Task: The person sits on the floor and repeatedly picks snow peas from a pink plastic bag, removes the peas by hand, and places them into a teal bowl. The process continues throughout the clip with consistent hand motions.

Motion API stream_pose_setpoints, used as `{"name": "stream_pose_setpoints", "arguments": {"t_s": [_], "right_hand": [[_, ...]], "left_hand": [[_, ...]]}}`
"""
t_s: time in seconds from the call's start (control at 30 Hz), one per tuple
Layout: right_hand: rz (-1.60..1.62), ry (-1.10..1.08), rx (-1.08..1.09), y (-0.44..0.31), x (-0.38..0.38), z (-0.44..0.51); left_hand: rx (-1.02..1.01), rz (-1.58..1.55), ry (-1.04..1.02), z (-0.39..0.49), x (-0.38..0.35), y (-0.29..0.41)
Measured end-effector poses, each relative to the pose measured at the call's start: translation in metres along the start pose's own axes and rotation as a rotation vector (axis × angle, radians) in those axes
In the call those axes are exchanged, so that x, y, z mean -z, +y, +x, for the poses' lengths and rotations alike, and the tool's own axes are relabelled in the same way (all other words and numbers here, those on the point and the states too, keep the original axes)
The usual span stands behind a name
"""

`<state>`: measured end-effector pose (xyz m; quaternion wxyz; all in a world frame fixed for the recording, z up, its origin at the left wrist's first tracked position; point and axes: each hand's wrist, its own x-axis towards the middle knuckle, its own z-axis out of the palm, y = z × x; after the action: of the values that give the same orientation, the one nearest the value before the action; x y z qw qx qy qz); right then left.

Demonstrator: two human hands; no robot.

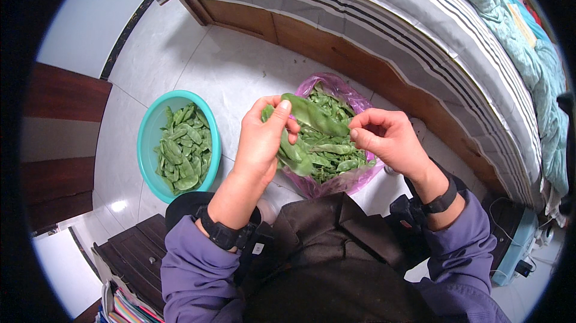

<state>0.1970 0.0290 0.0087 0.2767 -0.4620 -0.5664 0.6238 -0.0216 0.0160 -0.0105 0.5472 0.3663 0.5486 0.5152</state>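
Between my two hands stretches a broad flat green bean pod (315, 115). Its left end is pinched between the thumb and fingers of my left hand (265, 136), which also holds several more pods (294, 154) hanging below the palm. At the pod's other end, the thumb and forefinger of my right hand (389, 138) pinch the tip. Underneath both hands, a pink plastic bag (353, 183) lies open on the floor, full of green pods (335, 150). A turquoise plastic basin (141, 143) stands to the left, with many flat pods (184, 152) inside.
A bed with a striped grey sheet (360, 17) and wooden side panel (315, 44) runs along the far and right sides. Grey floor tiles (216, 66) lie between. Dark wooden furniture (135, 246) is near left; a light-blue box with cables (515, 246) is at right.
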Motion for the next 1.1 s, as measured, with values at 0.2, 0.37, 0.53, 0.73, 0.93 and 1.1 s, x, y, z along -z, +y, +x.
{"name": "stream_pose_setpoints", "arguments": {"t_s": [0.2, 0.37, 0.53, 0.73, 0.93, 1.1], "right_hand": [[-0.438, 0.104, 0.436, 0.010, -0.013, 0.003], [-0.620, 0.138, 0.474, 0.019, -0.024, 0.006], [-0.090, 0.177, -0.043, 0.028, -0.035, 0.015], [0.143, 0.076, -0.154, 0.031, -0.023, 0.019], [-0.082, 0.043, -0.063, 0.048, -0.021, 0.024], [-0.591, 0.065, 0.091, 0.090, -0.008, 0.030]], "left_hand": [[-0.798, 0.914, -0.166, -0.016, -0.021, -0.006], [-0.849, 1.028, -0.238, -0.020, -0.023, -0.015], [-0.657, 0.870, -0.114, -0.023, -0.014, -0.014], [0.302, 0.055, 0.280, -0.012, 0.089, 0.011], [0.383, 0.096, 0.642, 0.002, 0.213, 0.044], [0.127, 0.074, 0.457, -0.013, 0.161, 0.069]]}}
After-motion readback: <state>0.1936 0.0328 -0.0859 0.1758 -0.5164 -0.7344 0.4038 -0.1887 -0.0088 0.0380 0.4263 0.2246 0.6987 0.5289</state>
